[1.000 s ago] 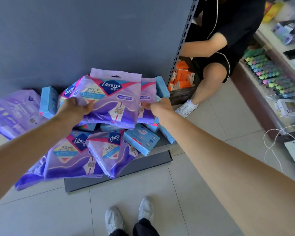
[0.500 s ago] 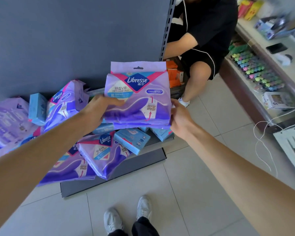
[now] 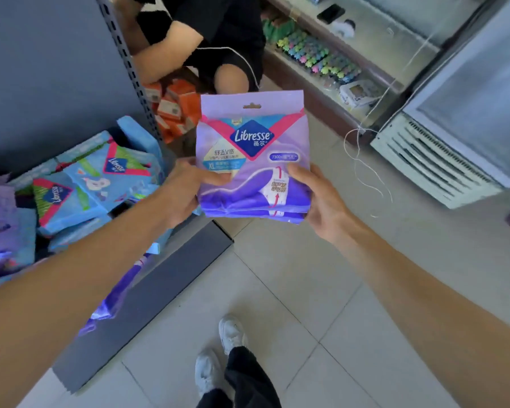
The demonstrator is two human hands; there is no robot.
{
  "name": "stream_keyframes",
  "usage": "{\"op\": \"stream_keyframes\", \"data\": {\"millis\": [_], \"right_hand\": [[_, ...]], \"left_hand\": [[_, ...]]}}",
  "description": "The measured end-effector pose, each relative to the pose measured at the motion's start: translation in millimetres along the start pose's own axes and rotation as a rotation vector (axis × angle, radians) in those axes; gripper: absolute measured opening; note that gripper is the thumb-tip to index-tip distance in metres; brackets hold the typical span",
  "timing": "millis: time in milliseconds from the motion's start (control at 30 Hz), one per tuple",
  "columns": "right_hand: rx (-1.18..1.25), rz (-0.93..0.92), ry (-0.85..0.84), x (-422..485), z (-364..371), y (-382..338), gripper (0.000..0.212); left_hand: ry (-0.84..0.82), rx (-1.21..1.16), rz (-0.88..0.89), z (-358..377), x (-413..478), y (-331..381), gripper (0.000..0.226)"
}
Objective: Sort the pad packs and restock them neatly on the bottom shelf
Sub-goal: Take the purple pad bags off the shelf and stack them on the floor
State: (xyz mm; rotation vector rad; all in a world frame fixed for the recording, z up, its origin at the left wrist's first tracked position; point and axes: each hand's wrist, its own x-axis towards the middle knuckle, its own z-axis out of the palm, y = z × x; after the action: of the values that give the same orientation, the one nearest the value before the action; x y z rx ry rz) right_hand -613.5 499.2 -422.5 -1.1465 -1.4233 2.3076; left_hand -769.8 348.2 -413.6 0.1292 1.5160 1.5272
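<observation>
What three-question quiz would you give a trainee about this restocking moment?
1. True or false: the purple pack lies on the shelf.
2. Which grip holds it? A: left only. B: right only. C: both.
3. Fill in: the packs piled on the shelf just beside the left grip are ___.
Key: 1 false, it is held up over the floor. 2 C, the left grip and right grip each hold a lower side. 3 blue, the blue packs.
</observation>
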Motion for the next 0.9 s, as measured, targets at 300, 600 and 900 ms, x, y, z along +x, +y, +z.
{"op": "stream_keyframes", "data": {"millis": [300, 600, 900], "right_hand": [[0.159, 0.007, 0.363, -89.4, -134.7, 46.3, 0.089], [0.316, 0.112, 0.544, -121.2, -225.3, 149.5, 0.063], [0.321, 0.163, 0.557, -82.9, -209.3, 266.2, 0.071]], "left_hand": [[-0.257, 0.175, -0.168, 137.1, 3.9, -79.4, 0.057], [-0.303, 0.371, -0.222, 201.7, 25.2, -222.1, 0.06], [-0.22, 0.379, -0.298, 133.8, 51.1, -326.9, 0.04]]}}
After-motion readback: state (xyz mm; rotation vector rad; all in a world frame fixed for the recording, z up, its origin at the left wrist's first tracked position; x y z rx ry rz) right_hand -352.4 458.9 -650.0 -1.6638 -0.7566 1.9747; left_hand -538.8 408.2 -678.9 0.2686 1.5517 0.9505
